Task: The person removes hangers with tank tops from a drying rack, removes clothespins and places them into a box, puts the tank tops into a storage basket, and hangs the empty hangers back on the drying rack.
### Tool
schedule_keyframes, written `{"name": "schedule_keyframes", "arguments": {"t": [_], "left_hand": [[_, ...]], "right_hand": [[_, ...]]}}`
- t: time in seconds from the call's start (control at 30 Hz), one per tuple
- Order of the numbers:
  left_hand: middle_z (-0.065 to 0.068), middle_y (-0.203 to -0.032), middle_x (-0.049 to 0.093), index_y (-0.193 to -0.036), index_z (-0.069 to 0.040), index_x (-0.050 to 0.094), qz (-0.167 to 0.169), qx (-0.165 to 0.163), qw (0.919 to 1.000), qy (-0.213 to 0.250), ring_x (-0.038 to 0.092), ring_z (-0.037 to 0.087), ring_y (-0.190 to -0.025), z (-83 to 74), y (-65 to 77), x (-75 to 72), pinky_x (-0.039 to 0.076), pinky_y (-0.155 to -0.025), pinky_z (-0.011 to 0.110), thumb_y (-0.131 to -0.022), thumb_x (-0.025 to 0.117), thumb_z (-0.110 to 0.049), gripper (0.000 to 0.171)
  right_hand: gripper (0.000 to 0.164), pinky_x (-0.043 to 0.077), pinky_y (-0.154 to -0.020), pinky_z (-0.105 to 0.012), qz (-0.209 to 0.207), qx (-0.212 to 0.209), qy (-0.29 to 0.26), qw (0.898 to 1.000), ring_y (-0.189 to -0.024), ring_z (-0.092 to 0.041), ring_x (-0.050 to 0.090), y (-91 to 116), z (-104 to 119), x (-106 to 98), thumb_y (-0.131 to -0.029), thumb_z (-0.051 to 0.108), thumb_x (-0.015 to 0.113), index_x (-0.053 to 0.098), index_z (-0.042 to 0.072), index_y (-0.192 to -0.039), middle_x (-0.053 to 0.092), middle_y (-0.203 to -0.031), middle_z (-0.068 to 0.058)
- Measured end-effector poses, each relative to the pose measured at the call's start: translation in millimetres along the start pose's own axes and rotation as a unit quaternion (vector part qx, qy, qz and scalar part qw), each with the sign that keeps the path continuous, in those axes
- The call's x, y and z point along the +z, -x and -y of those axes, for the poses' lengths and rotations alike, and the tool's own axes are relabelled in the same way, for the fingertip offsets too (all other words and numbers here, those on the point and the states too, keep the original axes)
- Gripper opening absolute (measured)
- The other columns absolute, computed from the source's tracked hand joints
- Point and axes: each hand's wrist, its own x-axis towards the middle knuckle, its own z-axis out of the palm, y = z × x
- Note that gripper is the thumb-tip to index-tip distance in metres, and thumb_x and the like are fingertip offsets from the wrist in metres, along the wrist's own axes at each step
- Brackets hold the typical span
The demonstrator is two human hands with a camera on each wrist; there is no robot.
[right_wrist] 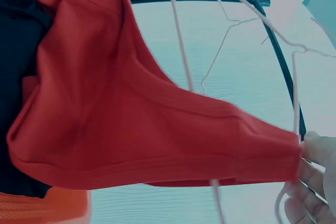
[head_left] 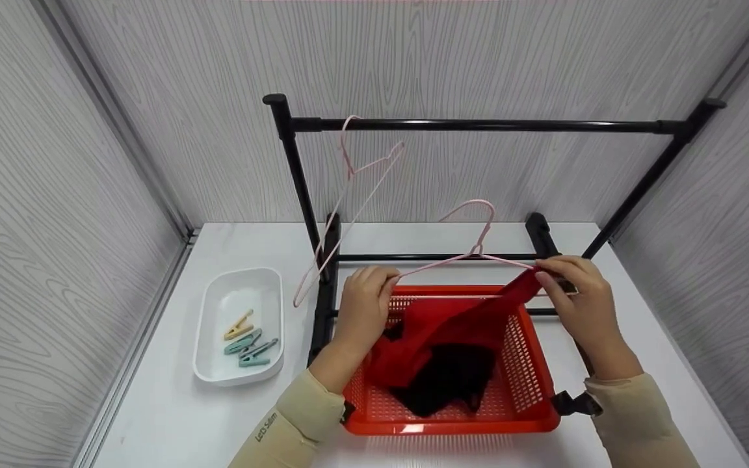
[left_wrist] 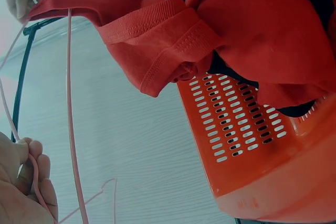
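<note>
My left hand [head_left: 368,302] grips the left arm of a thin pink clothes hanger [head_left: 443,263], held above an orange-red basket [head_left: 527,364]. With thumb and fingers my right hand [head_left: 579,296] pinches the narrow end of a red garment [head_left: 465,325] against the hanger's right arm. In the right wrist view the garment [right_wrist: 157,129] stretches across the hanger wire up to my right fingertips [right_wrist: 312,153]. The rest of it hangs down into the basket, over a black cloth [head_left: 452,377]. The garment's exact kind is unclear, as it is bunched.
A black clothes rack [head_left: 491,125] stands behind the basket, with a second pink hanger [head_left: 355,214] hooked near its left end. On the left, a white tray [head_left: 204,338] holds yellow [head_left: 239,328] and several green clothespins [head_left: 254,351]. Pale wood-grain panels [head_left: 218,97] enclose the white table [head_left: 160,390].
</note>
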Motion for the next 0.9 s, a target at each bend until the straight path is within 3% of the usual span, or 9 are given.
{"name": "schedule_keyframes", "arguments": {"t": [0.33, 0.67, 0.9], "left_hand": [[0.002, -0.091, 0.069, -0.098, -0.009, 0.07, -0.006, 0.001, 1.0, 0.006, 0.064, 0.021, -0.09, 1.9, 1.7, 0.1, 0.049, -0.08, 0.04, -0.1, 0.061, -0.018, 0.013], [0.002, -0.089, 0.069, -0.098, -0.009, 0.07, -0.02, 0.013, 0.9996, 0.012, 0.063, 0.022, -0.086, 6.9, 3.2, -2.7, 0.048, -0.077, 0.04, -0.099, 0.063, -0.02, 0.013], [0.003, -0.089, 0.069, -0.098, -0.008, 0.071, -0.023, 0.005, 0.9997, 0.012, 0.063, 0.023, -0.087, 11.8, 3.8, -6.2, 0.048, -0.081, 0.039, -0.099, 0.062, -0.017, 0.013]], "right_hand": [[0.022, 0.045, -0.074, -0.005, 0.0, -0.015, 0.014, 1.0, -0.088, -0.005, 0.056, -1.8, -0.9, 1.9, -0.084, -0.009, 0.074, 0.076, 0.002, -0.102, 0.068, -0.099, -0.012], [0.018, 0.046, -0.074, -0.008, -0.004, -0.015, -0.007, 1.0, -0.087, -0.004, 0.057, -3.0, 0.4, 4.9, -0.086, -0.01, 0.071, 0.075, -0.001, -0.101, 0.068, -0.097, -0.011], [0.015, 0.047, -0.075, -0.009, -0.041, 0.022, -0.013, 0.999, -0.086, -0.002, 0.058, -2.8, -4.4, 1.9, -0.089, -0.009, 0.068, 0.074, -0.002, -0.1, 0.067, -0.096, -0.01]]}}
